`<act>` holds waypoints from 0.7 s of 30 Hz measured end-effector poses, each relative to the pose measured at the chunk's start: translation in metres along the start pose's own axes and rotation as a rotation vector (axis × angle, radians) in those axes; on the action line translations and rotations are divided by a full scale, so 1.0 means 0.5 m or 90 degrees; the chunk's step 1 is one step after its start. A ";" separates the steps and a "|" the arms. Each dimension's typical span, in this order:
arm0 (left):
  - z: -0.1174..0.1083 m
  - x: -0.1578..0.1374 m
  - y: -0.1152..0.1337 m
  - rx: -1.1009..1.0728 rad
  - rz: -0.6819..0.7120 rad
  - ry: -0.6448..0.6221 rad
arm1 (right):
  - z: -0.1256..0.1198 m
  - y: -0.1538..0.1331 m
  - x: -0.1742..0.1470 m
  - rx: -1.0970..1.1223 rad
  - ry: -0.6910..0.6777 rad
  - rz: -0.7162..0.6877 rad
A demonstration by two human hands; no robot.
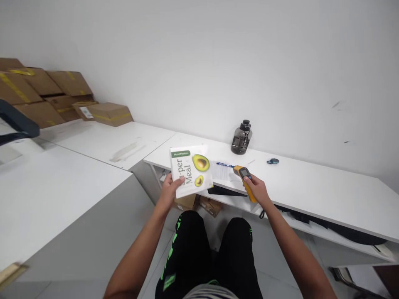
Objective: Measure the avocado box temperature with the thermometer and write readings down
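My left hand grips the lower left edge of a flat white packet or booklet, its thumb on the front. The cover shows two avocado halves, a green label and the word "Meal"; I cannot tell which kind it is. In my right hand is a yellow-and-black infrared thermometer, held by its handle, its small screen facing up and its nose toward the left. A printed paper sheet lies on the white desk behind them, partly hidden by the packet. A blue pen rests on the sheet.
A dark clear water bottle stands near the wall, with a small dark teal object to its right. Cardboard boxes are stacked on the left tables. Below the desktop runs a shelf holding dark items; more boxes sit underneath.
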State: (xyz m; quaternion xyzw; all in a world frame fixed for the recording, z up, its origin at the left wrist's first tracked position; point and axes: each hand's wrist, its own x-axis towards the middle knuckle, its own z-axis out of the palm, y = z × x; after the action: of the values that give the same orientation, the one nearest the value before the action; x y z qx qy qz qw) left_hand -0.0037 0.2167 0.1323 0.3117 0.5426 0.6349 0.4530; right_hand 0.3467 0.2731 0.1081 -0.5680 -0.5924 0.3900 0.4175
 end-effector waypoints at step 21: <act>0.018 -0.200 0.007 0.027 -0.021 -0.231 | -0.024 -0.178 -0.288 0.008 -0.130 -0.308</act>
State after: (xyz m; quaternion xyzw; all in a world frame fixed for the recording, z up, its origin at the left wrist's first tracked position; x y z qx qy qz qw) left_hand 0.0431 0.1290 0.1471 0.4218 0.4705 0.5490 0.5470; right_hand 0.3280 0.1247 0.1883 -0.3650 -0.7478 0.3375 0.4401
